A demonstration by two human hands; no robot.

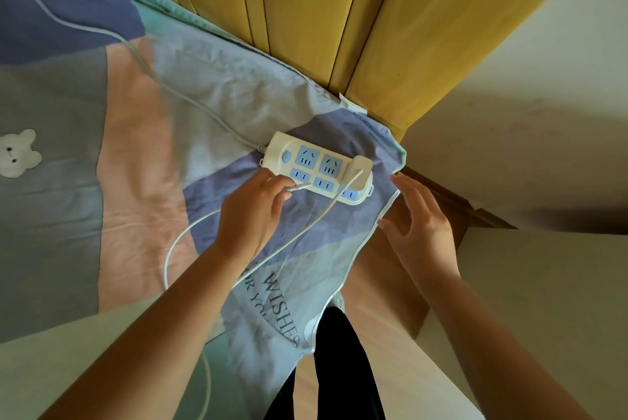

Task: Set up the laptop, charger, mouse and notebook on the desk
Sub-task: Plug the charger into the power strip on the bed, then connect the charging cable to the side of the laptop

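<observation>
Pinching the loose end of a thin white cable, the left hand sits at the near edge of a power strip. At three o'clock from it, the right hand hovers with fingers spread, holding nothing, just past the bed sheet's hem. A white charger is plugged into the strip's right end, its cable looping toward seven o'clock. At twelve o'clock stands a yellow wooden headboard.
</observation>
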